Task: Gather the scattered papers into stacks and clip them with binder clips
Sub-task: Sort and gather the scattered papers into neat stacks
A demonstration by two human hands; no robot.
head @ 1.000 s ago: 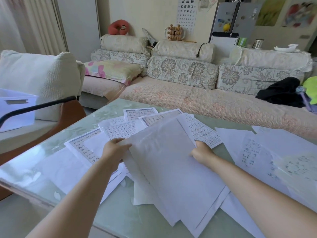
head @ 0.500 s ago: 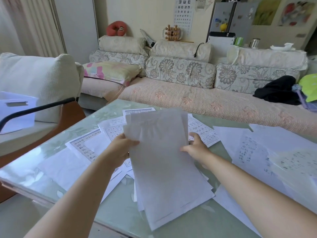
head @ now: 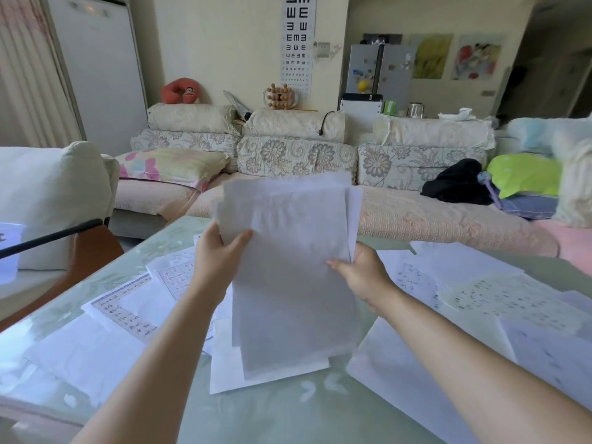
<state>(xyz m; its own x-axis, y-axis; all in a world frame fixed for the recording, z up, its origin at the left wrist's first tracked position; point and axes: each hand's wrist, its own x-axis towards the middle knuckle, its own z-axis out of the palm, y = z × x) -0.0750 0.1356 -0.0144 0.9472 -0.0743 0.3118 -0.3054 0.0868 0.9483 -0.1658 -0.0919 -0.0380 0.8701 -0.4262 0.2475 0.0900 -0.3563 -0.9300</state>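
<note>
Pinching opposite edges, left hand [head: 217,257] and right hand [head: 362,274] hold paper stack [head: 294,283] upright.

Two hands, the left hand [head: 217,261] and right hand [head: 362,274]; one stack of papers [head: 288,267]; one table [head: 272,411]. Loose sheets [head: 464,283] on the table overlap beyond counting. Beyond the table: one sofa [head: 288,155], one eye chart [head: 296,43], two paintings [head: 431,56].

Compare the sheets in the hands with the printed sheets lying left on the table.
The held sheets stand upright in one bundle; the printed sheets lie flat and scattered. The held sheets show plain faces; the printed sheets show bordered grids of characters. Both are white paper.
</note>
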